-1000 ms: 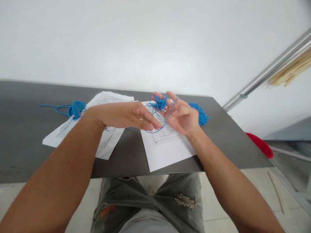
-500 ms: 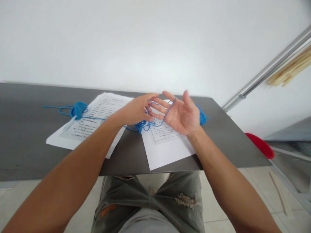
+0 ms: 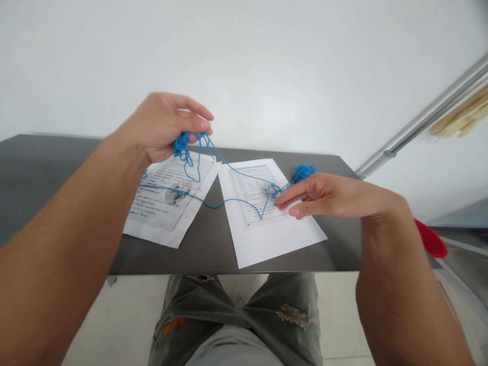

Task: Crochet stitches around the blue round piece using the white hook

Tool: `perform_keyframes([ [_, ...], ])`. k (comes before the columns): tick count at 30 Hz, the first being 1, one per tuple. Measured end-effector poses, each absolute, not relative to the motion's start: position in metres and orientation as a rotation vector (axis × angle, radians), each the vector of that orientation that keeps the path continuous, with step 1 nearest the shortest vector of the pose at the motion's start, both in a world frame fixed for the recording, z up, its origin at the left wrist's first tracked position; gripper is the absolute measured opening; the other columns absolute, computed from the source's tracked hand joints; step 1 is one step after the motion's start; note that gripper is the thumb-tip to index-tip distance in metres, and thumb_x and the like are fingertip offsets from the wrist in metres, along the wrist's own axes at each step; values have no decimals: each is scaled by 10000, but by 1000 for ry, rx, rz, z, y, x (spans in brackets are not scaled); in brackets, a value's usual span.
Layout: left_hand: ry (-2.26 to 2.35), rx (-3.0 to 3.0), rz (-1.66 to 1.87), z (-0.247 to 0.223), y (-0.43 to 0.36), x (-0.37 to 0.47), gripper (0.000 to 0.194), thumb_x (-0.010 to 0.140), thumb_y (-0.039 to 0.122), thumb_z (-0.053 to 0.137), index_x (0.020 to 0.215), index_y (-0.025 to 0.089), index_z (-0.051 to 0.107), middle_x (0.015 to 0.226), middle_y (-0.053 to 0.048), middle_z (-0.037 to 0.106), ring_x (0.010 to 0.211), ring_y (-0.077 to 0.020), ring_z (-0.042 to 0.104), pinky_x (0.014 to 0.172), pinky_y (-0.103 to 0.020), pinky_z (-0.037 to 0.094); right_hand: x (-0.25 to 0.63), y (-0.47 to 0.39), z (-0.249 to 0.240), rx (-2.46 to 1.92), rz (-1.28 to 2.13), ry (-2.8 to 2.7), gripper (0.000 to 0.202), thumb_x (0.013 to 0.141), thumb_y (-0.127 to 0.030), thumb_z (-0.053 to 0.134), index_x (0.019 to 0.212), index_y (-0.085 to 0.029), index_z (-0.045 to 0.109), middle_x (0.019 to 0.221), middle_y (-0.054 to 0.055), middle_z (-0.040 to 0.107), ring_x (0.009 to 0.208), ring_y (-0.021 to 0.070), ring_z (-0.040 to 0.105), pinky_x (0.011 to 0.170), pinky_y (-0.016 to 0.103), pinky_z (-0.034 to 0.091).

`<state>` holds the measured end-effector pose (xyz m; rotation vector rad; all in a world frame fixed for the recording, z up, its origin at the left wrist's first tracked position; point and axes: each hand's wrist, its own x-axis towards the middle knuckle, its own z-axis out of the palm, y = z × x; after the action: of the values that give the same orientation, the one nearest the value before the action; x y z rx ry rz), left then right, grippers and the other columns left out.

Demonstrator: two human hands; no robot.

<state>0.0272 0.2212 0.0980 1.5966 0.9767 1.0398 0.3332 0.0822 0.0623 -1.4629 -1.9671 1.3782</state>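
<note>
Left hand point(image 3: 162, 122): fingers pinched on tangled blue yarn point(image 3: 180, 146). Right hand point(image 3: 324, 195): fingers loosely parted near yarn, contact unclear.

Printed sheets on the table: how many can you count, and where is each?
2. The left sheet lies nearer the left hand; the right sheet is partly behind the right hand. More could be hidden underneath.
</note>
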Motion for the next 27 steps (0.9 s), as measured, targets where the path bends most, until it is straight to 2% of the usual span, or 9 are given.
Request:
perform_keyframes([
  [3,1003,1564,1131,114,220,26,121,836,27,748,876,141,740,688,28,720,593,-30,498,534,-190,355,340,85,64,-1808,1200,-1967,223,830,-350,814,985,-195,855,772,69,788,622,216,717,490,308,551],
  [5,977,1579,1213,122,220,25,123,890,-11,690,891,109,716,699,25,719,630,-13,528,567,-158,359,338,95,56,-1946,918,-1985,182,856,-310,778,968,-185,846,726,69,760,569,214,687,494,326,517],
  [9,882,1584,1337,137,220,27,164,915,-58,636,852,91,662,695,17,694,725,-29,609,592,-124,361,321,118,27,-1828,353,-2121,377,869,-239,767,1234,-148,781,1087,154,765,807,257,717,797,409,558],
  [12,846,1530,1372,144,216,32,206,919,-75,594,823,102,637,711,12,679,750,-35,616,583,-107,376,307,130,8,-1725,331,-2196,476,857,-231,785,1321,-137,731,1232,191,708,904,273,706,887,417,536],
  [16,817,1474,1374,148,206,42,201,937,-57,598,831,109,636,725,2,670,759,-38,591,577,-86,382,302,136,-3,-1751,349,-2199,121,882,-143,702,943,-171,803,970,121,762,885,262,683,843,378,501],
  [19,817,1471,1357,148,197,55,176,946,-46,606,837,89,636,741,-4,668,776,-42,599,606,-107,382,305,137,-5,-1757,359,-2144,108,868,-119,697,803,-181,757,866,95,760,823,241,669,782,359,486],
  [22,759,1437,1399,144,184,73,222,886,-64,638,748,109,626,680,-10,654,690,-64,616,534,-140,395,308,130,1,-1736,360,-1990,94,929,-251,690,975,-180,731,886,90,745,735,209,658,701,346,491],
  [25,784,1569,1378,130,170,96,216,829,-22,698,707,138,618,650,-1,658,547,-62,548,478,-194,390,301,111,21,-1381,699,-1614,493,987,-541,616,1392,-268,544,1042,79,724,637,169,658,531,310,472],
  [27,760,1628,1371,116,162,112,205,799,2,728,694,145,626,627,11,631,518,-74,532,462,-220,393,291,97,38,-1080,892,-1449,703,921,-605,696,1518,-376,403,1175,72,699,704,171,693,488,291,479],
])
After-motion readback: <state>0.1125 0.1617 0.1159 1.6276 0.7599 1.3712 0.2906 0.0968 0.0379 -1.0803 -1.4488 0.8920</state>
